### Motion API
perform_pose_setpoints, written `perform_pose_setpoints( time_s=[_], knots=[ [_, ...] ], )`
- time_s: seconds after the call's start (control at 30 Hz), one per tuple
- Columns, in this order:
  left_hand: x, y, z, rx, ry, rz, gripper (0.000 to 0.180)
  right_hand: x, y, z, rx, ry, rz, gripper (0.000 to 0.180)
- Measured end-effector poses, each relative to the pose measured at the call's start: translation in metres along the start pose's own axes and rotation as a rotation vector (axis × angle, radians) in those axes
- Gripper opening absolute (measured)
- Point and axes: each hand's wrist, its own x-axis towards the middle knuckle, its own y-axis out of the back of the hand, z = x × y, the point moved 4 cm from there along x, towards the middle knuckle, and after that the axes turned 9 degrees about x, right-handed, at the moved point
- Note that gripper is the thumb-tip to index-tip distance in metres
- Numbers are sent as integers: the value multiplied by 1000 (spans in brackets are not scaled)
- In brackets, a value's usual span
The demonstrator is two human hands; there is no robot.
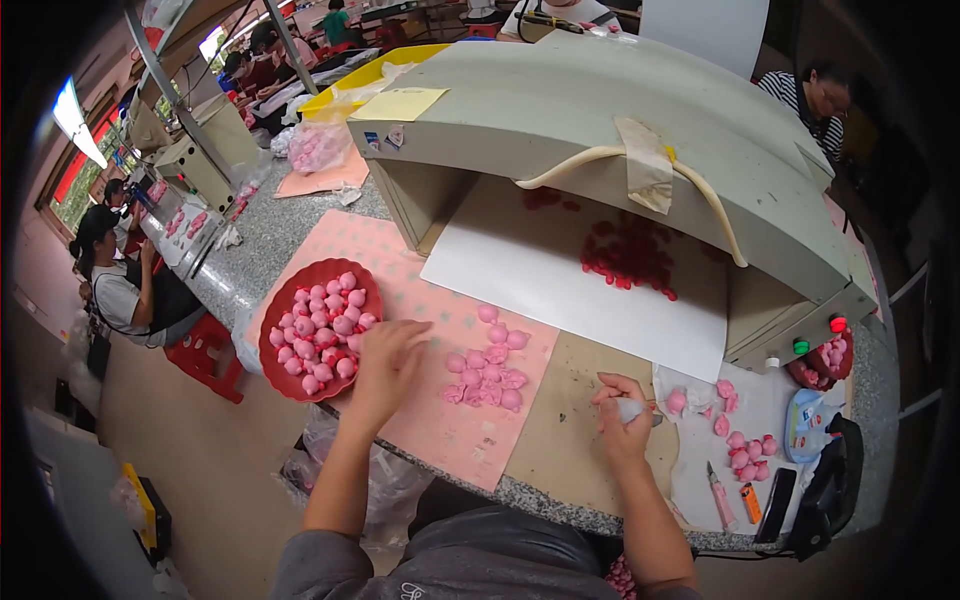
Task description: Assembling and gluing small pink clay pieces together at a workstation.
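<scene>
My left hand hovers at the right rim of a red scalloped bowl. Its fingers are stretched out and apart, with nothing visible in them. Small round pink pieces with red parts fill the bowl. To the right of that hand, a cluster of pink balls and ruffled pink pieces lies on a pink dotted sheet. Over a tan board, my right hand is closed round a small pale translucent squeeze bottle; its far end is partly hidden.
A grey hooded machine arches over a white sheet bearing many small red pieces. At right lie pink pieces, a craft knife, an orange lighter and a black phone. Other people sit in the background.
</scene>
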Motion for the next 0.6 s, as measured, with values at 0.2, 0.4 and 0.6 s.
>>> perform_pose_setpoints(
  time_s=[0.2,0.4,0.6],
  knots=[
    [18,-50,49,-88,-267,-347,22,-2,3,-1,-26,63,-5,30],
    [27,-73,59,-426,24,-367,12,0,4,3,-142,135,-42,26],
    [11,-111,109,-1507,381,-408,8,15,10,-3,4,-8,172,21]
  ],
)
